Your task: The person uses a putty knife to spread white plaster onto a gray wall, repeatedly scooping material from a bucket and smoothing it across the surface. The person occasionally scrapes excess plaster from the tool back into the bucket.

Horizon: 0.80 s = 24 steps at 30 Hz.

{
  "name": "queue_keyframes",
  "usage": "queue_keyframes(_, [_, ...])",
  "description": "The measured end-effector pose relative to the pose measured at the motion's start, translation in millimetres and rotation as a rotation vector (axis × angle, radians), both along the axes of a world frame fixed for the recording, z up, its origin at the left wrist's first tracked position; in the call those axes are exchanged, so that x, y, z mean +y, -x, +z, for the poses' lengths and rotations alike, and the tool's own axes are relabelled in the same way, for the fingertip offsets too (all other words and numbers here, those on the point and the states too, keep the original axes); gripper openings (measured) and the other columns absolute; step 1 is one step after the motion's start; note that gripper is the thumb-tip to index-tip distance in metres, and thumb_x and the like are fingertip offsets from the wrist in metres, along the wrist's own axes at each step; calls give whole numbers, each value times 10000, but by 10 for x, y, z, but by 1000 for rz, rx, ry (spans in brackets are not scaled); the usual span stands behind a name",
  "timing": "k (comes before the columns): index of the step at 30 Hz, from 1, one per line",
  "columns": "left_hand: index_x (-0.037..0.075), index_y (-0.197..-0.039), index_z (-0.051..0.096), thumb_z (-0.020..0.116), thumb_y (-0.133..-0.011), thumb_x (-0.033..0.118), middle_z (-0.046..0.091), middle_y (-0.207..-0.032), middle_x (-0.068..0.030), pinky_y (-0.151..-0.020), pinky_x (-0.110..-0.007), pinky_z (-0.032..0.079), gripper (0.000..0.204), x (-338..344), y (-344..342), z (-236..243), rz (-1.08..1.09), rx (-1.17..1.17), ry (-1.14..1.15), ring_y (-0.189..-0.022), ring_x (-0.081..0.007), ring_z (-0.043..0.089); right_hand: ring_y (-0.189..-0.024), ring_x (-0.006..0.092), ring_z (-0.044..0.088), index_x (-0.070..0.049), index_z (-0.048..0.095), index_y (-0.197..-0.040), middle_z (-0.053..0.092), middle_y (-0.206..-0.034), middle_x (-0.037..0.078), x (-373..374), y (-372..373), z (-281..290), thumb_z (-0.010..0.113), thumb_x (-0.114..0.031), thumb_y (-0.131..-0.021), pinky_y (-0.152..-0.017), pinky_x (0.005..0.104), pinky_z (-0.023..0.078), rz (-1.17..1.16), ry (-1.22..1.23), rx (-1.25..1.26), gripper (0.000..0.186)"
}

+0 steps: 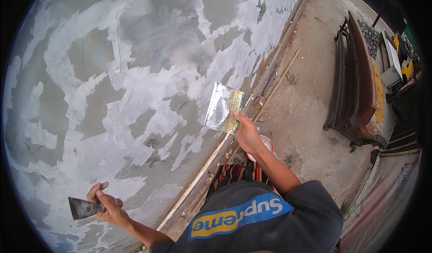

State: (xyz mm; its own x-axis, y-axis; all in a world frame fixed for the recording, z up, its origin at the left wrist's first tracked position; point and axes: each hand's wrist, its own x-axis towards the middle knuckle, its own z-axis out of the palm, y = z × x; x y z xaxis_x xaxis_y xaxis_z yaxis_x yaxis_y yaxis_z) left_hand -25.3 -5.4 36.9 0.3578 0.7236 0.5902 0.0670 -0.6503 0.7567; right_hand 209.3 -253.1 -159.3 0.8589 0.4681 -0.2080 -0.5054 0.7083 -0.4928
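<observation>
A scraper (81,208) with a dark, flared blade is gripped by its handle in the left hand (108,204), at the near left before a wall (148,91) patched in white. Farther right, a flat, square plate (225,107) smeared with white is pinched at its right edge by the right hand (247,134), the fingers beneath largely hidden; whether the wall is touched cannot be told. The plate is judged light and fairly stiff, slippery where smeared, and best held by its cleaner edge; the scraper, thin-bladed and light, is best held by the handle.
</observation>
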Motion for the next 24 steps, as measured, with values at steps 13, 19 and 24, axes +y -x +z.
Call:
queue_keyframes(13, [109,-1377,277,549,-903,597,491,-875,-33,-479,-227,337,733,-2426,-671,-2432,-883,700,1228,-592,-76,428,-519,90,508,-50,583,-718,606,-666,37,-926,718,-430,825,-163,-752,-475,247,390,114,548,75,268])
queue_keyframes(19, [130,-865,550,358,-932,688,452,-715,28,-498,-238,302,594,-3439,-966,-2631,-639,252,1461,-554,-69,375,-555,78,529,-32,594,-787,589,-664,14,-1661,721,-585,773,-241,-823,-477,241,396,210,689,-99,278])
queue_keyframes(24, [95,-929,572,306,-931,710,508,-760,13,-599,-253,365,670,-3827,-910,-2848,-701,310,1449,-671,-89,445,-716,93,592,10,602,-962,639,-824,59,-2275,700,-526,728,-232,-858,-535,243,445,299,756,-532,292])
